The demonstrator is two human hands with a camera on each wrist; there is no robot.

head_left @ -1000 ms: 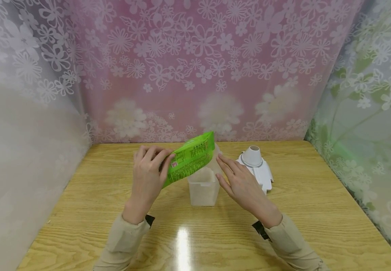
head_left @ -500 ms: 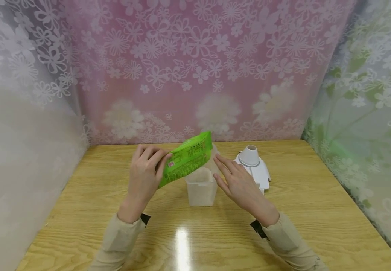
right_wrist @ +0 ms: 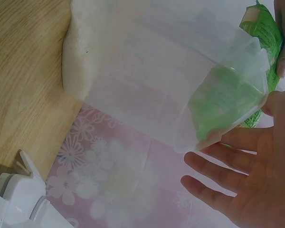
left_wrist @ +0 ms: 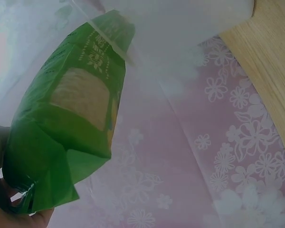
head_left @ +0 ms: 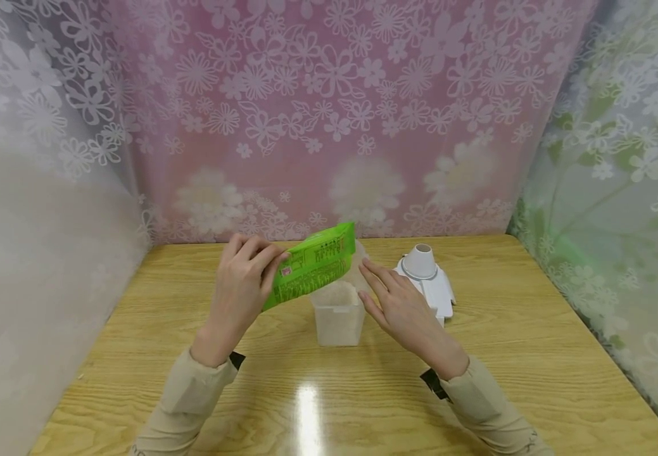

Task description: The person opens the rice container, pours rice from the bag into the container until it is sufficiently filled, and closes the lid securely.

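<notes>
My left hand grips the bottom end of a green printed plastic bag, holding it tilted over a translucent box-shaped container. Pale contents show through a window in the bag in the left wrist view. The bag's far end reaches into the container's mouth, seen through the clear wall in the right wrist view. Whitish material lies in the container's bottom. My right hand, fingers nearly straight and spread, touches the container's rim on its right side. The bag's opening is hard to make out.
A white appliance part with a cone-shaped top lies on the wooden table, just beyond my right hand. Flowered curtains close off the back and both sides.
My left hand and the gripped end of the bag have shifted slightly left and up. The right hand stays at the container's rim, and the container stands in place.
</notes>
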